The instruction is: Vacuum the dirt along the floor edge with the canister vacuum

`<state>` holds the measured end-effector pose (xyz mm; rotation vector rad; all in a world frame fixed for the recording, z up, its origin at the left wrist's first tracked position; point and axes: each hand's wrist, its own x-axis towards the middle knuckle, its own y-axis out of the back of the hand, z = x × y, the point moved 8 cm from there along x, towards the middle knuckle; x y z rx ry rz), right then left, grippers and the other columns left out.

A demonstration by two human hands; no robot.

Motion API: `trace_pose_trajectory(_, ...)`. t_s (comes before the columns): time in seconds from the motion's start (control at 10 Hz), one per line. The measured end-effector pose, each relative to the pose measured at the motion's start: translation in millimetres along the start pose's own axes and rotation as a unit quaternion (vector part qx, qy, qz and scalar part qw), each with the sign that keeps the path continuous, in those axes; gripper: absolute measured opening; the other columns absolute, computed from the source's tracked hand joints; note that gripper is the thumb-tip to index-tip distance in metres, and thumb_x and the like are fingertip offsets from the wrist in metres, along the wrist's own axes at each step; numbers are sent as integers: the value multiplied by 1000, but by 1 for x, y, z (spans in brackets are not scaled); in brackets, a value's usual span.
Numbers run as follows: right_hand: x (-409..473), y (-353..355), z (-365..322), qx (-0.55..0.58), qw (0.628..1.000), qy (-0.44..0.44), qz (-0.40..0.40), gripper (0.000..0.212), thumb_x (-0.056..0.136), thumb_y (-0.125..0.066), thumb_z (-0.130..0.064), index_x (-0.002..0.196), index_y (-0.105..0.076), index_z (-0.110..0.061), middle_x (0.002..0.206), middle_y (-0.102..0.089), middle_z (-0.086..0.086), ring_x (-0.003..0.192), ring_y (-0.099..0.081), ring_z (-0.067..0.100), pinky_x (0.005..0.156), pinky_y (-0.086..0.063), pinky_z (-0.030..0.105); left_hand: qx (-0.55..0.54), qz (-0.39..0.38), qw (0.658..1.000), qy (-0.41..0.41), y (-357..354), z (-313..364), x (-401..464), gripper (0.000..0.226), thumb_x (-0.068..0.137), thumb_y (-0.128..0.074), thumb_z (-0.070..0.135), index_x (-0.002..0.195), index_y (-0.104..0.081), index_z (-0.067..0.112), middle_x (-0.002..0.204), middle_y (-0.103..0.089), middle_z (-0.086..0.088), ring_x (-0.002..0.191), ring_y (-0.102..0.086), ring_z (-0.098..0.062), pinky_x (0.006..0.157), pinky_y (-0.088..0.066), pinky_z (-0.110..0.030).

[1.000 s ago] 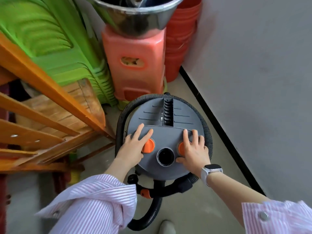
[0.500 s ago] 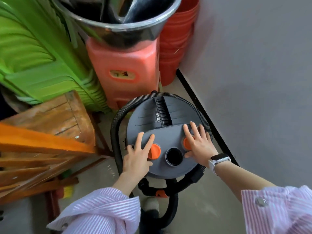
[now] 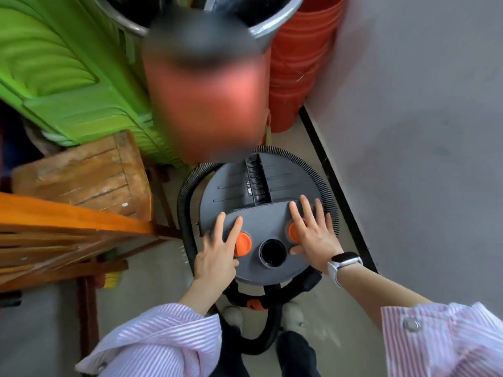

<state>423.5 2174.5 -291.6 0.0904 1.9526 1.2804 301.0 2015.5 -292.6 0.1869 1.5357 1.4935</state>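
Observation:
A round grey canister vacuum stands on the floor right below me, close to the wall's black skirting. Its black ribbed hose is wound around the body and loops down between my feet. The lid has two orange knobs and a black round port between them. My left hand lies flat on the lid's left side, fingers straight, beside the left orange knob. My right hand presses flat over the right orange knob, a white watch on that wrist.
Stacked green plastic chairs, a red plastic stool carrying a metal basin, and stacked red buckets crowd the corner ahead. Wooden furniture fills the left. The grey wall with black skirting runs along the right.
My view has shifted back and to the right, so the vacuum sits lower in view and my feet show. Both hands have stayed flat on the lid by the orange knobs.

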Motion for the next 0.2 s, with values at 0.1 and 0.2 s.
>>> trace_pose_trajectory(0.1,0,0,1,18,1000,11,11,108,85,-68,-34,150,18,-22,156,27,4,142,23,39,117,-2,58,-12,-13,999,34,-3,6,-1,97,87,-65,27,150,9,33,155,26,-3,144,7,-39,111,-30,-49)
trace_pose_trajectory(0.2,0,4,4,56,998,17,11,103,86,-67,-31,151,12,-26,158,22,0,144,21,34,117,-5,57,0,-3,999,48,4,19,1,97,86,-64,41,152,5,22,157,22,-11,144,18,-35,116,-10,-52)
